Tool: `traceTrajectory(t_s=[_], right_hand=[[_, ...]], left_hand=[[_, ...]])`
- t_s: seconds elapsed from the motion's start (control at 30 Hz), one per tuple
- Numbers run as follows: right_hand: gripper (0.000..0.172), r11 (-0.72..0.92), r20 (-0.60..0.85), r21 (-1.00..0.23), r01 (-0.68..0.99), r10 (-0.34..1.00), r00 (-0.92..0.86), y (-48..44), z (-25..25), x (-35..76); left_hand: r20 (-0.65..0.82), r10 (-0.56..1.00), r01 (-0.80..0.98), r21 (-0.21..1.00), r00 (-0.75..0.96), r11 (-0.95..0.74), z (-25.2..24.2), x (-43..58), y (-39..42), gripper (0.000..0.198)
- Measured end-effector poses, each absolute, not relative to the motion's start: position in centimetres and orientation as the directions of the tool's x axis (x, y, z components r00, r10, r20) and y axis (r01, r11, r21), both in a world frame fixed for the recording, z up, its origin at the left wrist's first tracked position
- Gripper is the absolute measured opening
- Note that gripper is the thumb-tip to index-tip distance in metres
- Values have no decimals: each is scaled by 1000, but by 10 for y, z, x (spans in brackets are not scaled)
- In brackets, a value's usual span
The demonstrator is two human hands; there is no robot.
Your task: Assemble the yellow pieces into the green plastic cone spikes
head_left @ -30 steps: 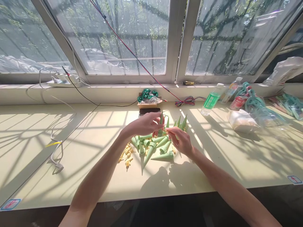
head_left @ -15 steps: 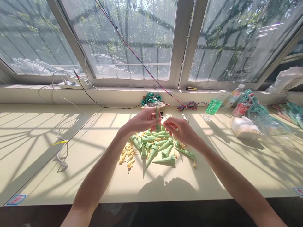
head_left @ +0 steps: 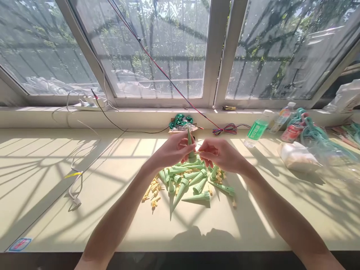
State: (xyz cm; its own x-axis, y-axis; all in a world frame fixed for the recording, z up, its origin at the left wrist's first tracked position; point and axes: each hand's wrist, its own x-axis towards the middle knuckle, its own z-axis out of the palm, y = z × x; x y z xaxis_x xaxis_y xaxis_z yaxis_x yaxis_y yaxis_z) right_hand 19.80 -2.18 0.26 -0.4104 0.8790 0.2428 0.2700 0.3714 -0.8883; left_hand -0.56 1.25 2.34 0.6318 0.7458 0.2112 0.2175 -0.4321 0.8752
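My left hand (head_left: 172, 151) is closed round a green plastic cone (head_left: 190, 144) and holds it upright, tip up, above the table. Beside it, my right hand (head_left: 222, 154) is pinched, its fingertips touching the cone's lower end; what it pinches is too small to make out. Under both hands lies a heap of several green cones (head_left: 191, 182). Small yellow pieces (head_left: 152, 188) are scattered to the left of the heap.
On the pale table (head_left: 84, 195) a white cable (head_left: 74, 187) trails at the left. A power strip (head_left: 90, 102) sits on the sill. Red and blue wire (head_left: 225, 130), a green-labelled bottle (head_left: 254, 132), bags and teal items (head_left: 309, 131) crowd the right back.
Both hands have lifted a little from the heap and come together round the upright cone. The view has tilted slightly.
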Motion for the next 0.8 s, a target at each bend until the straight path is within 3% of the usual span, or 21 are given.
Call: traceTrajectory(t_s=[0.8], right_hand=[[22, 453, 323, -834, 316, 864, -386, -23, 6, 203]], left_hand=[[224, 766, 226, 873, 602, -433, 28, -2, 6, 21]])
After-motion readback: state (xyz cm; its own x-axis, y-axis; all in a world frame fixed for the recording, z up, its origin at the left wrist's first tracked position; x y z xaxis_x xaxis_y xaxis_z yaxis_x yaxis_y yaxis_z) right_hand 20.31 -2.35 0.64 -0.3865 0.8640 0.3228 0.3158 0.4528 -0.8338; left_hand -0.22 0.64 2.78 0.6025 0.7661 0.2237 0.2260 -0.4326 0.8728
